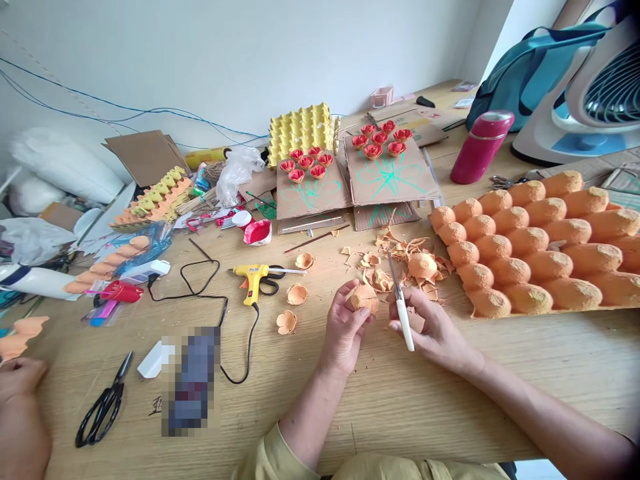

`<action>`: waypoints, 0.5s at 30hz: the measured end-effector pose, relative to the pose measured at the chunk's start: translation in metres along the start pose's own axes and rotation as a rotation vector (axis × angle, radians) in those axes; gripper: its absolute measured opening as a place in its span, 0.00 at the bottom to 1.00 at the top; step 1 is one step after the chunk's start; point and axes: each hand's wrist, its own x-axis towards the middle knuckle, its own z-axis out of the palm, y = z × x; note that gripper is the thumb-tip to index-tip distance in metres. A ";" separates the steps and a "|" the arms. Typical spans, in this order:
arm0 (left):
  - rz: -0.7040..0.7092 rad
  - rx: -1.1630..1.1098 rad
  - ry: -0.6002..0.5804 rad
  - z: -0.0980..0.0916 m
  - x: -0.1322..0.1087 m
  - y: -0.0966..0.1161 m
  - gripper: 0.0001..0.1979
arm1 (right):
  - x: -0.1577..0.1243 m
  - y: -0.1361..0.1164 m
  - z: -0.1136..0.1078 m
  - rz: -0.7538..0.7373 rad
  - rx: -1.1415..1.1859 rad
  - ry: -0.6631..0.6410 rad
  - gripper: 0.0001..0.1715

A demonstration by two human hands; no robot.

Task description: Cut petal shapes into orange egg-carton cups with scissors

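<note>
My left hand (345,328) pinches an orange egg-carton cup (365,299) between thumb and fingers. White-handled scissors (405,323) are gripped in my right hand (440,333), seen nearly edge-on, with the blades pointing away from me just right of the cup. Beyond both hands lies a heap of torn orange carton scraps (379,277), with another cut cup (423,266) among them. To the left, petal-shaped orange cups stand in a rough column; the nearest is a small flower cup (287,322).
A large orange egg tray (510,272) lies at the right, near a pink thermos (481,148). A yellow glue gun (253,280) and black scissors (106,408) lie left. Cardboard (395,177) holds red flowers (379,138). Another person's hand (20,380) rests at the left edge.
</note>
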 end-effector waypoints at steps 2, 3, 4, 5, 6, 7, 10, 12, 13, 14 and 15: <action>0.031 -0.027 0.025 -0.003 0.002 0.006 0.27 | 0.002 0.000 -0.003 -0.035 -0.105 -0.041 0.14; 0.044 -0.040 0.037 -0.004 0.002 0.008 0.27 | 0.004 0.000 -0.005 -0.053 -0.152 -0.066 0.15; 0.056 -0.052 0.048 -0.004 0.003 0.011 0.27 | 0.005 -0.001 -0.006 -0.067 -0.193 -0.095 0.15; 0.064 -0.063 0.059 -0.005 0.003 0.013 0.27 | 0.006 -0.001 -0.007 -0.075 -0.226 -0.126 0.15; 0.070 -0.075 0.068 -0.005 0.003 0.014 0.27 | 0.006 -0.001 -0.008 -0.077 -0.253 -0.152 0.15; 0.073 -0.088 0.074 -0.005 0.003 0.015 0.27 | 0.007 -0.001 -0.009 -0.076 -0.275 -0.173 0.15; 0.075 -0.116 0.081 -0.004 0.003 0.016 0.26 | 0.008 -0.003 -0.010 -0.071 -0.329 -0.218 0.15; 0.071 -0.117 0.077 -0.003 0.002 0.015 0.25 | 0.009 -0.006 -0.010 -0.073 -0.360 -0.233 0.16; 0.069 -0.115 0.074 -0.003 0.002 0.015 0.25 | 0.009 -0.007 -0.010 -0.074 -0.371 -0.237 0.16; 0.067 -0.110 0.069 -0.003 0.001 0.015 0.25 | 0.009 -0.008 -0.010 -0.076 -0.378 -0.242 0.16; 0.067 -0.104 0.063 -0.003 0.001 0.015 0.25 | 0.009 -0.009 -0.010 -0.079 -0.382 -0.246 0.16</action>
